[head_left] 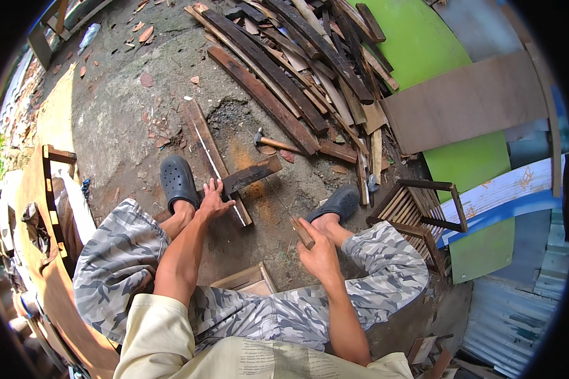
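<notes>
My left hand point(215, 201) lies with spread fingers where a short dark wooden piece point(256, 173) crosses a longer board point(203, 138) on the ground. A white stripe runs along that board. My right hand point(322, 258) is closed around the wooden handle of a saw point(303, 232). Its thin blade, seen nearly edge-on, reaches up to the right part of the dark piece; whether it touches the wood I cannot tell. Orange-brown sawdust lies on the ground on both sides of the dark piece.
A hammer point(273, 143) lies beyond the wood, beside a large pile of old planks point(278, 69). My feet in dark clogs point(178, 180) flank the work. A slatted wooden frame point(417, 211) stands at right, near green and grey panels point(468, 104). A wooden frame point(253, 278) lies between my legs.
</notes>
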`<act>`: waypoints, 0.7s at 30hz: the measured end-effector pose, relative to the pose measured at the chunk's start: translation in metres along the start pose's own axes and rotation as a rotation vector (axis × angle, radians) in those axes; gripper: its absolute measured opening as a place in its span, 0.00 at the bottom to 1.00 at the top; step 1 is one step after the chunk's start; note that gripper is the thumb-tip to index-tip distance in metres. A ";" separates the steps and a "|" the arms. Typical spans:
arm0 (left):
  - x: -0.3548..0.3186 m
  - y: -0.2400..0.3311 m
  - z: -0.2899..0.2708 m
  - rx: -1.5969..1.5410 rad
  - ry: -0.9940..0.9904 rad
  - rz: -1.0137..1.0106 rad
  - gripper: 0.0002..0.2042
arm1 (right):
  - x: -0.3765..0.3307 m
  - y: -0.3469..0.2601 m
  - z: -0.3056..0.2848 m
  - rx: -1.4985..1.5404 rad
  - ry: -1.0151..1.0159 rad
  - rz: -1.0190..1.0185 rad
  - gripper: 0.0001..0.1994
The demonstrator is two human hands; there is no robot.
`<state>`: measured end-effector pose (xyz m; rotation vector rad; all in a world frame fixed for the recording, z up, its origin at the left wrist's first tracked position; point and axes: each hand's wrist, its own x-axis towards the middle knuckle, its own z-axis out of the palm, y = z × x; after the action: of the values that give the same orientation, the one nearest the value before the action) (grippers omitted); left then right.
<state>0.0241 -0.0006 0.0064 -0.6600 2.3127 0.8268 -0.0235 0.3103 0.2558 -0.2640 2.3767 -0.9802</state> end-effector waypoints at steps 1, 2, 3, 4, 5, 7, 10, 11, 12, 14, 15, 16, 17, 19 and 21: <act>-0.002 0.000 0.001 -0.001 -0.008 -0.011 0.54 | -0.010 -0.002 -0.010 0.012 0.010 -0.019 0.28; -0.002 0.000 0.001 -0.002 -0.017 -0.022 0.54 | -0.018 -0.010 -0.021 -0.002 0.005 -0.011 0.27; 0.000 0.003 -0.003 -0.002 -0.015 -0.028 0.54 | -0.026 -0.014 -0.029 0.016 0.023 -0.032 0.27; 0.000 0.004 -0.003 0.002 -0.015 -0.028 0.54 | -0.037 -0.016 -0.033 0.033 0.039 -0.044 0.27; 0.000 0.005 -0.004 0.005 -0.014 -0.029 0.54 | -0.043 -0.016 -0.035 0.050 0.055 -0.057 0.27; 0.001 0.006 -0.003 0.014 -0.012 -0.027 0.54 | -0.045 -0.016 -0.029 0.084 0.073 -0.076 0.27; -0.001 0.005 -0.003 0.004 -0.016 -0.023 0.54 | -0.036 -0.023 -0.011 0.184 0.042 -0.014 0.26; 0.000 0.005 -0.004 -0.012 -0.020 -0.021 0.54 | -0.031 -0.025 -0.004 0.225 0.022 0.022 0.26; 0.000 0.007 -0.005 -0.030 -0.024 -0.016 0.55 | -0.025 -0.018 0.006 0.214 0.054 -0.037 0.26; -0.001 0.007 -0.006 -0.036 -0.037 -0.022 0.55 | -0.016 -0.014 0.020 0.220 0.040 -0.044 0.26; 0.000 0.006 -0.005 -0.042 -0.040 -0.025 0.55 | -0.012 -0.013 0.025 0.221 0.032 -0.051 0.26; 0.000 0.004 -0.005 -0.036 -0.036 -0.023 0.56 | -0.008 -0.008 0.030 0.229 0.011 -0.035 0.26; 0.001 0.002 -0.005 -0.031 -0.032 -0.021 0.56 | -0.007 -0.005 0.035 0.224 0.022 -0.057 0.27; 0.001 0.003 -0.005 -0.035 -0.022 -0.014 0.56 | -0.007 0.001 0.041 0.210 0.039 -0.099 0.27; 0.002 0.003 -0.003 -0.049 -0.007 -0.004 0.55 | -0.009 0.003 0.040 0.224 0.031 -0.100 0.27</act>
<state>0.0196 -0.0012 0.0080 -0.6816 2.2905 0.8854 0.0063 0.2917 0.2342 -0.2859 2.2744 -1.2942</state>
